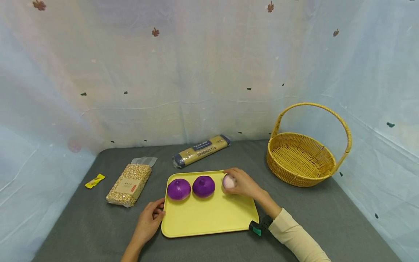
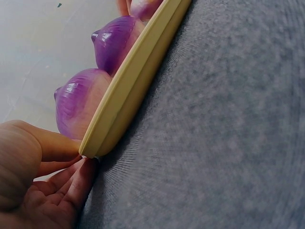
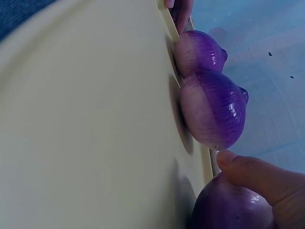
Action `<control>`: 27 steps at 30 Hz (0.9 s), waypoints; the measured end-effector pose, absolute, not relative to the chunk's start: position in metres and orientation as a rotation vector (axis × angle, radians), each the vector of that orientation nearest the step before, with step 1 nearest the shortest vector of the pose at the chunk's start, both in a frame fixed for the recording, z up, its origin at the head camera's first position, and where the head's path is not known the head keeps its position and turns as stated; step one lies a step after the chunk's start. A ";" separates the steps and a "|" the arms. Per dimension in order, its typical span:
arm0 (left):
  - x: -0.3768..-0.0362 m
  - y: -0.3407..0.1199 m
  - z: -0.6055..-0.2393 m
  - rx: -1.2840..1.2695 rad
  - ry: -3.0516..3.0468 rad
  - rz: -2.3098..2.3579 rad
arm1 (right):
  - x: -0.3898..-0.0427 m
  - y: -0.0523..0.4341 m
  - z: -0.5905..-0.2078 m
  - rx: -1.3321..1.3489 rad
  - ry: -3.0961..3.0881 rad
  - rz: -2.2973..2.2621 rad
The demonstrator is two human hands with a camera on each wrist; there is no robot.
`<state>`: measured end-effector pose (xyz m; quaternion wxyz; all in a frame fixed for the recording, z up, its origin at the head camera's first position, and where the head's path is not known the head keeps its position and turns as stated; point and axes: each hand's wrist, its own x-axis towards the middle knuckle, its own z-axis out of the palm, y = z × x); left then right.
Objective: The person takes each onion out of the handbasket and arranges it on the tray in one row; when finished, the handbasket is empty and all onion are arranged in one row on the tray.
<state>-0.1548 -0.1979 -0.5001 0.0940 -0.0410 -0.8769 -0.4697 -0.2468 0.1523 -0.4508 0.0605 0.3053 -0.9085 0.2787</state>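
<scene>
A yellow tray (image 1: 209,218) lies on the table with two purple onions (image 1: 178,189) (image 1: 204,186) side by side along its far edge. At the tray's far right corner my right hand (image 1: 240,185) grips a third, paler-looking onion (image 1: 228,181). In the right wrist view, the thumb (image 3: 257,174) presses against that onion's side (image 3: 233,205). My left hand (image 1: 149,222) holds the tray's left edge. The left wrist view has its thumb (image 2: 57,145) on the rim (image 2: 102,131) and the fingers (image 2: 71,186) beneath it.
Behind the tray lies a spaghetti pack (image 1: 203,150). A bag of yellow grains (image 1: 129,183) and a small yellow packet (image 1: 95,181) are on the left. A wicker basket (image 1: 278,173) with a tall handle stands at the back right. Patterned curtain (image 1: 196,80) hangs behind the table.
</scene>
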 end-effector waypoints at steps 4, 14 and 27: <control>-0.155 -0.198 -0.499 -0.102 -2.625 -1.406 | -0.246 0.153 -0.450 0.919 -2.747 0.847; -0.156 -0.197 -0.498 -0.073 -2.658 -1.405 | -0.245 0.155 -0.452 0.893 -2.746 0.848; -0.155 -0.197 -0.499 -0.093 -2.636 -1.398 | -0.242 0.159 -0.449 0.871 -2.644 0.877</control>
